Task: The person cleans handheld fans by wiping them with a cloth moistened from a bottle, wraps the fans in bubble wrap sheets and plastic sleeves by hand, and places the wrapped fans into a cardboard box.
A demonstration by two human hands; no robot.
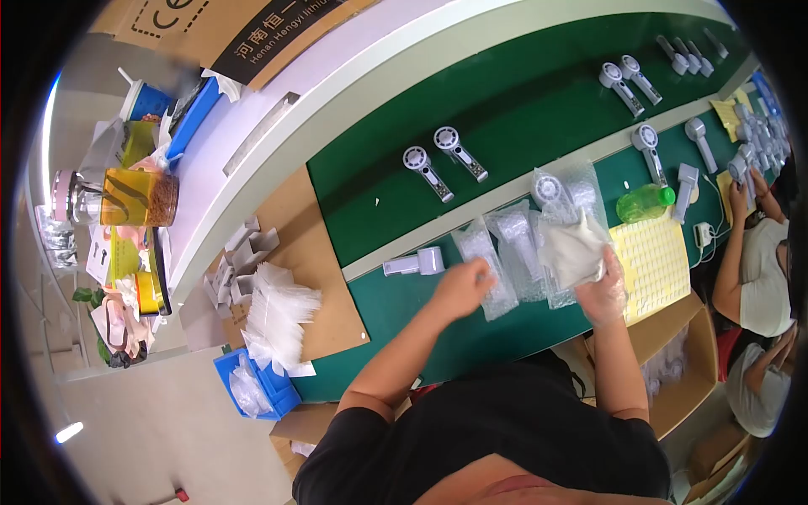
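A crumpled white cloth [576,249] is gripped in my right hand [602,290], above the bubble-wrap bags. My left hand [461,289] is closed, its fingers curled at the edge of a bubble-wrap bag [491,268]; whether anything is pinched in them I cannot make out. Beside it lies another bubble-wrap bag with a grey handheld fan [519,238] inside. Behind the cloth, one more bagged fan [549,190] shows its round head. To the left of my left hand an unwrapped grey handheld fan [414,262] lies on the green bench [383,316].
Several fans [425,174] lie on the green conveyor belt beyond the bench. A green bottle [641,204] and a yellow sheet of labels [652,261] are at right. White sleeves [278,316] and a blue bin [257,383] are at left. Co-workers [762,261] sit far right.
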